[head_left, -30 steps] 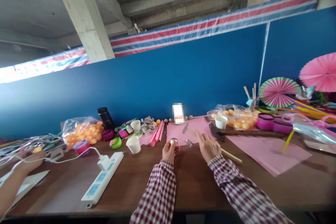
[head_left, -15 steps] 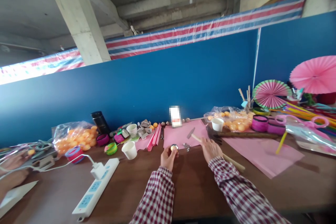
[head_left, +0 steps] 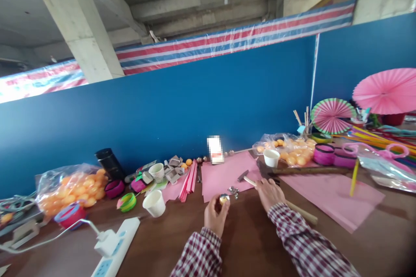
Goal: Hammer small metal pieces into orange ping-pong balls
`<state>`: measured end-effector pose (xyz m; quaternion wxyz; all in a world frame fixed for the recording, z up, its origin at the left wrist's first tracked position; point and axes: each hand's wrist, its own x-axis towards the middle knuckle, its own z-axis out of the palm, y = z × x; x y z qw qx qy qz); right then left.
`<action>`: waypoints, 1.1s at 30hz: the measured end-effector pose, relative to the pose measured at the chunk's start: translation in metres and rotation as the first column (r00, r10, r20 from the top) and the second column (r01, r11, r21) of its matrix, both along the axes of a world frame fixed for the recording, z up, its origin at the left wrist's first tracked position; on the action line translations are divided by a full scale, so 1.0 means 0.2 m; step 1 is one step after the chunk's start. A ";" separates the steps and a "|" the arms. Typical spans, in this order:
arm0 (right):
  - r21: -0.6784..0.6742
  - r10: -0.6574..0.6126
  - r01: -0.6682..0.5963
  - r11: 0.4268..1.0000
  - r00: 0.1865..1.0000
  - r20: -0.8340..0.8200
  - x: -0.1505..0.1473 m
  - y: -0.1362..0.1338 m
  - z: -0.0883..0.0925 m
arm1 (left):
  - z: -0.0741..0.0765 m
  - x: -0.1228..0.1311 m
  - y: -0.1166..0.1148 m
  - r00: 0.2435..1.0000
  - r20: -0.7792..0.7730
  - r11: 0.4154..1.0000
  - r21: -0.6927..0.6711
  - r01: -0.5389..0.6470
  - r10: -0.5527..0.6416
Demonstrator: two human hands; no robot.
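Observation:
My left hand (head_left: 216, 214) is closed, its fingertips and thumb pinching a small ball (head_left: 224, 199), silvery on top and yellowish-orange below. Just beyond it lies a little pile of shiny metal pieces (head_left: 233, 191), too small to name surely, at the edge of a pink sheet (head_left: 221, 177). My right hand (head_left: 270, 194) lies over the wooden handle of a hammer (head_left: 249, 180), fingers curled down around it. The grey hammer head rests on or just over the pink sheet, pointing left. The handle's thick end comes out past my right wrist.
White cups (head_left: 154, 203) and a power strip (head_left: 117, 246) are at left, with a bag of orange balls (head_left: 76, 188). At right are another bag of balls (head_left: 295, 151), a second pink sheet (head_left: 338, 197) and pink scissors (head_left: 394, 150). A blue partition (head_left: 201, 108) closes the back.
The view has swung slightly, so most things sit lower. My left hand has turned the ball, showing more of its silvery top. The hammer has shifted slightly right with my right hand.

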<state>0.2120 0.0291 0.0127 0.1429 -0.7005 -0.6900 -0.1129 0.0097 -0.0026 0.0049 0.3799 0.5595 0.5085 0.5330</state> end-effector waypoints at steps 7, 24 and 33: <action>-0.021 -0.083 0.084 0.996 0.996 0.037 0.01 0.00 0.03 | 0.03 0.00 -0.03 1.000 0.014 1.000 0.021 0.018 -0.019; -0.031 -0.123 0.123 0.992 0.992 -0.018 0.08 0.04 -0.06 | -0.05 0.06 0.00 0.987 0.160 1.000 -0.009 -0.005 0.007; -0.012 -0.098 0.098 0.995 0.993 -0.064 0.06 0.02 -0.01 | 0.02 0.04 0.01 0.999 0.045 0.999 -0.045 0.027 -0.025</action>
